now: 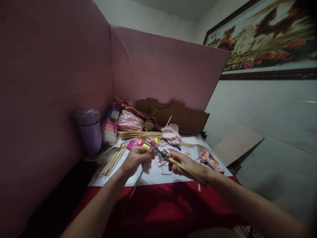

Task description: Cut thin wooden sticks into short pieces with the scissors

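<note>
My left hand [138,158] is closed, its thumb and forefinger pinching a thin bamboo stick [164,129]. The stick slants across the hand; its tip points up and away, and a lower length shows below the fingers. My right hand [182,162] is wrapped round shears [185,169] with a long yellowish handle. Their dark metal blades lie by the stick, just above my left fingertips; whether they touch it I cannot tell. Behind my hands are bright pink, red and yellow bundles [135,143].
Loose bamboo sticks [114,161] lie left; more are stacked behind. A purple container [89,134], twine ball [148,125], pink dotted cloth [130,120] and torn cardboard [170,114] stand at the back. A flower-patterned glue gun [211,162] lies right. Pink panels wall the left and back.
</note>
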